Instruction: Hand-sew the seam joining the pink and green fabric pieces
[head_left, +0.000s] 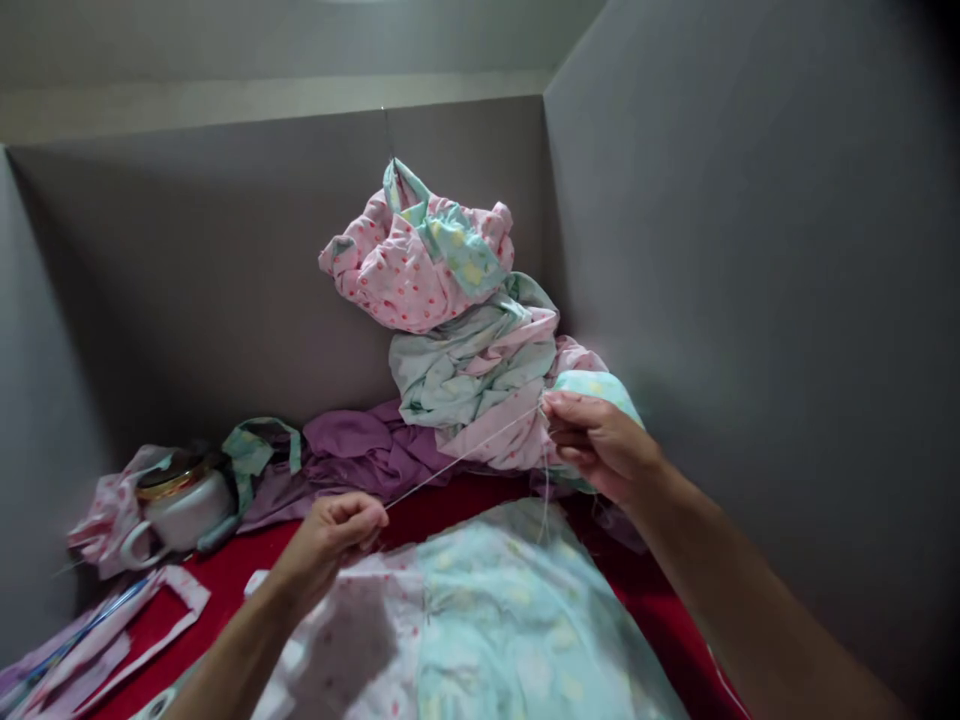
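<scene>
A thin white thread [457, 460] is stretched taut between my two hands. My left hand [349, 525], lower and to the left, pinches one end of it. Higher up at the right, my right hand [600, 435] pinches the other end between thumb and fingertips, and a loose strand hangs below those fingers. Whether a needle is in either pinch is too small to tell. Beneath both hands lies a joined cloth [502, 620], pink dotted on the left and mint with yellow patches on the right.
A bunched pink and mint cloth [412, 270] hangs at the back wall above heaped fabric [472, 370]. Purple cloth [367, 445] lies left of it. A white mug [187, 515] stands at the left, with pink fabric strips [135, 630] in front. Grey walls [735, 250] enclose the red surface [247, 555].
</scene>
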